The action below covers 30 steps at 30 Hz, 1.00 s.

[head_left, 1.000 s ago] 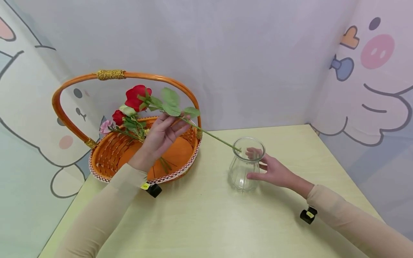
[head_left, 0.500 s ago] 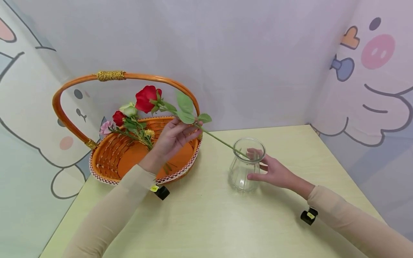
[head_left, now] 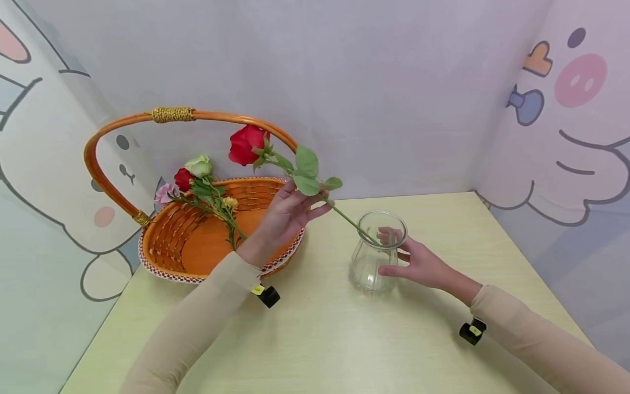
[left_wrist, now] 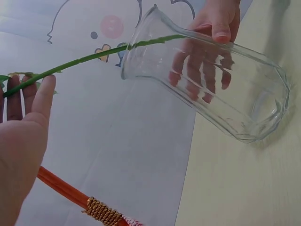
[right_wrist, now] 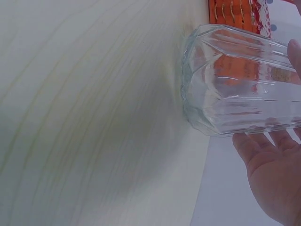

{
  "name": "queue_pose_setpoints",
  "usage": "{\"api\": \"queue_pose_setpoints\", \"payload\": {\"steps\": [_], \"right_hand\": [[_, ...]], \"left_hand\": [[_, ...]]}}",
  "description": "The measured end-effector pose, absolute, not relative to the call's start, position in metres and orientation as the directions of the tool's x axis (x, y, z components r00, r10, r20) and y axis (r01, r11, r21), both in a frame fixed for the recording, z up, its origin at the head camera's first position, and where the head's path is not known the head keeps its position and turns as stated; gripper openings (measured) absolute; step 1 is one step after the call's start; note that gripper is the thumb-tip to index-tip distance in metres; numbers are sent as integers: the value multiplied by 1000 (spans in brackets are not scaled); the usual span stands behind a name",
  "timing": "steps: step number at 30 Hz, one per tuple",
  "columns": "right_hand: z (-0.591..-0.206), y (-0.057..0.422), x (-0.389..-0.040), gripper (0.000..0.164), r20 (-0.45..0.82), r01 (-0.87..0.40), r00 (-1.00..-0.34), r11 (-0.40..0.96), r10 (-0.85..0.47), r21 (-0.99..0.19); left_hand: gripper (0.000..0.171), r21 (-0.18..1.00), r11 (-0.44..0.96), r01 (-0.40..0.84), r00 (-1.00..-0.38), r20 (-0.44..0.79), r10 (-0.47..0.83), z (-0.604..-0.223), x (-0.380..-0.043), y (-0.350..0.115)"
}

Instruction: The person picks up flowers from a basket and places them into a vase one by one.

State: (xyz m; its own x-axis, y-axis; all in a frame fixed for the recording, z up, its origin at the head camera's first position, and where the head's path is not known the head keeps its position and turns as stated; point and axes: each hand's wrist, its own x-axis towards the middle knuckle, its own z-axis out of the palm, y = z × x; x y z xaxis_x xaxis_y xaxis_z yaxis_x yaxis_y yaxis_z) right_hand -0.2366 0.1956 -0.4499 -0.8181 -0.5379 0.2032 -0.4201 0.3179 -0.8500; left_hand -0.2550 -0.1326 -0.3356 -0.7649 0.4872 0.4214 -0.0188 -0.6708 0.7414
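Note:
A long-stemmed red rose point(head_left: 248, 145) slants down to the right in the head view. My left hand point(head_left: 283, 220) pinches its green stem just below the leaves. The lower end of the stem passes through the mouth of a clear glass vase point(head_left: 366, 268) and ends inside its neck, as the left wrist view shows. My right hand point(head_left: 424, 265) holds the vase from the right, thumb on the near side and fingers round the back. The vase point(right_wrist: 235, 89) stands upright on the table.
An orange wicker basket point(head_left: 164, 243) with a tall arched handle stands at the left. Inside lie a smaller red flower point(head_left: 184, 179), a pale green rose point(head_left: 199, 166), a pink flower point(head_left: 166, 193) and a yellow one point(head_left: 229, 203). Cartoon-printed cloth surrounds the table point(head_left: 320, 339).
My left hand has moved right with the rose, away from the basket. The stem's tip has gone from the vase's rim down into its neck. My right hand stays on the vase.

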Motion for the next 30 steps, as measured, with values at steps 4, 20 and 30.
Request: {"api": "queue_pose_setpoints", "payload": {"steps": [4, 20, 30], "right_hand": [[-450, 195, -236, 85, 202, -418, -818, 315, -539, -852], [-449, 195, -237, 85, 189, -403, -821, 312, -539, -860], [-449, 195, -236, 84, 192, -401, -818, 300, -542, -865]], "left_hand": [[24, 774, -633, -25, -768, 390, 508, -337, -257, -125], [29, 893, -434, -116, -716, 228, 660, -333, -267, -108], [34, 939, -331, -91, -742, 158, 651, -330, -275, -98]]}}
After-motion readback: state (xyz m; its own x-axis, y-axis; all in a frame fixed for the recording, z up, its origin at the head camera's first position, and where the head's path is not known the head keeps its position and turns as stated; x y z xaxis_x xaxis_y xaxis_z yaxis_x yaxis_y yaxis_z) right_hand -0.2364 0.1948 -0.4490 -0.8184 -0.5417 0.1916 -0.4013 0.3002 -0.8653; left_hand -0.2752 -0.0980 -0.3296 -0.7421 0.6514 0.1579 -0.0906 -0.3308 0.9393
